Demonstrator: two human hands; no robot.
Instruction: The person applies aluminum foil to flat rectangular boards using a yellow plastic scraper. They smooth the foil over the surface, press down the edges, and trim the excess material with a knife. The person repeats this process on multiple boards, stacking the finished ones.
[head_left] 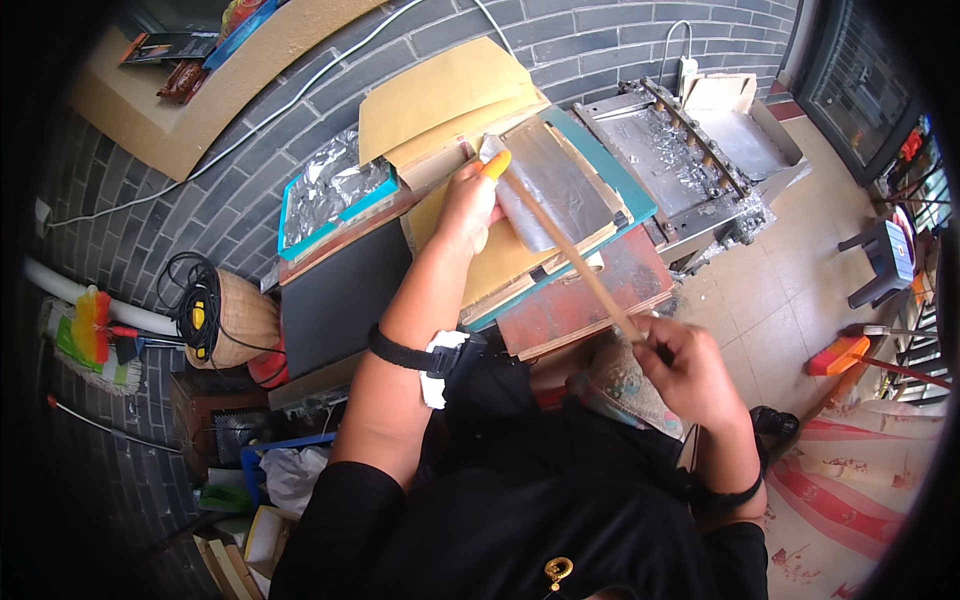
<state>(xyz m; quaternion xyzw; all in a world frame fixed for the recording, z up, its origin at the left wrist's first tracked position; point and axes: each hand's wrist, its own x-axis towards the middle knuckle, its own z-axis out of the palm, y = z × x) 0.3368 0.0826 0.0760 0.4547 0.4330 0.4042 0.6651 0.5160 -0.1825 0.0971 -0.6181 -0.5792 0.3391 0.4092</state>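
Observation:
My right hand [688, 372] is closed round the near end of a thin wooden stick [570, 252]. The stick slants up to the left across a shiny silver foil sheet [568, 196], its far tip close to my left hand [466, 208]. A yellow finger cover [497, 164] sits on one digit of that left hand, whose closed fingers are at the foil's upper left corner; the exact grip is partly hidden. Under the foil lies a stack of tan paper [437, 222] on a teal board [632, 187]. Large yellow-brown sheets [440, 95] stand up behind it.
A blue-rimmed tray [340, 190] of crumpled foil stands left, beside a dark board [345, 295]. At right is a metal frame [660, 150] with foil scraps. A reddish board [590, 295] lies near me. A basket [240, 315] with cable and a blue-grey stool [885, 262] stand farther out.

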